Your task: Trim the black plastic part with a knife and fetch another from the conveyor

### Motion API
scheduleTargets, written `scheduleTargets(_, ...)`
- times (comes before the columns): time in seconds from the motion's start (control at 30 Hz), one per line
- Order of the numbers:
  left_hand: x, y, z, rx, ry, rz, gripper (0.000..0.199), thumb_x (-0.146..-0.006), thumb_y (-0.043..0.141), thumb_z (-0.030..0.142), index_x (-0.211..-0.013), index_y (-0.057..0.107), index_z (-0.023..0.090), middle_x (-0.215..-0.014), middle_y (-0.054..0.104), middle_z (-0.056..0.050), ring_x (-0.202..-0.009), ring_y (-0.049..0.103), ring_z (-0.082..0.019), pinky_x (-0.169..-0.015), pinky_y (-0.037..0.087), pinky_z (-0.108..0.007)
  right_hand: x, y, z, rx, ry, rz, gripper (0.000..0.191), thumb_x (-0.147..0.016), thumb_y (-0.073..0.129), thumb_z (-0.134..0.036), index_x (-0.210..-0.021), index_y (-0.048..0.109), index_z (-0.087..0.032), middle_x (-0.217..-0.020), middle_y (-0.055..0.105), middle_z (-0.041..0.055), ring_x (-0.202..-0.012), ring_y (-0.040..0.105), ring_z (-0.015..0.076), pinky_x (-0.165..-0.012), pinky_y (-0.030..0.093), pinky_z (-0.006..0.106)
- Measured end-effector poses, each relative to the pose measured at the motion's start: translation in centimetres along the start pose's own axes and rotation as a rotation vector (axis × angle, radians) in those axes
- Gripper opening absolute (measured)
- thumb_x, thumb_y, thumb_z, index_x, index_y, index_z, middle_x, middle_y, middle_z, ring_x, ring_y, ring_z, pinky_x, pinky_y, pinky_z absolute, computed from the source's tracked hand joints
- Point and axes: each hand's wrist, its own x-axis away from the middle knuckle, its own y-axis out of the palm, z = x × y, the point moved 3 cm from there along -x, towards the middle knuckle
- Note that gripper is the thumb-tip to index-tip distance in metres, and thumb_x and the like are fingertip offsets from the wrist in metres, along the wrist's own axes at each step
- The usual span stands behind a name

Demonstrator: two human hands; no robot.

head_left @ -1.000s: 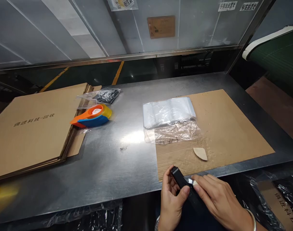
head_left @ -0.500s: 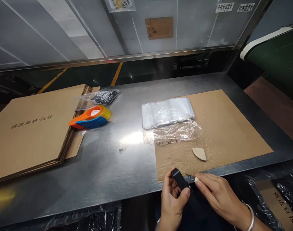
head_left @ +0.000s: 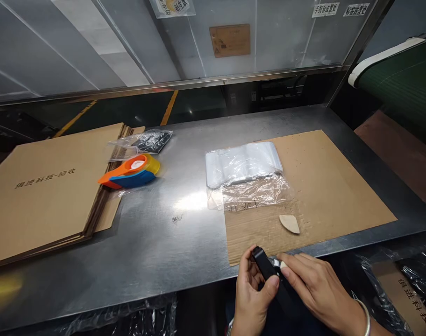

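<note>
Black device: a slim, matt black bar (head_left: pixel 265 266) with squared edges, held tilted at the near edge of the table, just in front of the person's body; its lower end is hidden between the hands.
Left hand: the left hand (head_left: pixel 253 291) cups the bar from below, thumb pressed on its side and fingers curled behind, which seems to steady it for the other hand.
Right hand: the right hand (head_left: pixel 313 289) lies over the bar's right side, fingers together and forefinger tip pushed against a small shiny strip at the bar's edge; whether that strip is film or tape, I cannot tell. A metal bangle (head_left: pixel 364 317) circles the wrist.
Cardboard mat: a flat brown sheet (head_left: pixel 332 186) with a scuffed, ribbed near corner, probably laid as a soft work surface over the steel.
Beige scrap: a small, smooth, leaf-shaped piece (head_left: pixel 289 224) lies on the mat, near the hands.
Clear bags: a neat stack of glossy plastic bags (head_left: pixel 243 163) sits over a crinkled loose one (head_left: pixel 255 196), within easy reach.
Table: brushed steel (head_left: pixel 157 233), glaring under the light.
Tape dispenser: orange, blue and yellow plastic (head_left: pixel 132 170), well left.
Flat cartons: a stack of printed cardboard (head_left: pixel 48 196) at the left edge.
</note>
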Motion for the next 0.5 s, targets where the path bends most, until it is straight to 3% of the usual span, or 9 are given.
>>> scheduleTargets(0.17,0.2,0.8,0.6,0.095,0.041,0.04,0.067,-0.054,0.076,0.034,-0.111,0.045,0.017,-0.103,0.057,-0.01,-0.095,0.055,-0.022,-0.074,0.045,-0.026,-0.7,0.7,1.6,-0.008,0.108,0.047,0.03,-0.095,0.028,-0.036,-0.092,0.055,-0.022,-0.076,0.061,0.0019,-0.072,0.058,0.0174,-0.061,0.04,0.026)
scheduleTargets(0.33,-0.1,1.1,0.6,0.137,0.034,0.049,0.061,-0.056,0.075,0.035,-0.108,0.047,0.019,-0.102,0.058,-0.009,-0.093,0.055,-0.02,-0.074,0.045,-0.025,-0.8,0.4,2.0,-0.199,0.101,0.08,0.03,-0.095,0.03,-0.036,-0.101,0.056,-0.024,-0.083,0.062,0.0015,-0.077,0.059,0.0164,-0.067,0.043,0.025)
scheduleTargets(0.5,-0.3,0.7,0.1,0.065,-0.013,0.006,0.064,-0.055,0.075,0.033,-0.109,0.044,0.019,-0.099,0.059,-0.009,-0.091,0.057,-0.022,-0.075,0.046,-0.028,-1.0,0.1,1.2,-0.345,0.078,-0.016,0.031,-0.088,0.043,-0.047,-0.103,0.054,-0.021,-0.08,0.062,0.0008,-0.071,0.058,0.0159,-0.062,0.042,0.023)
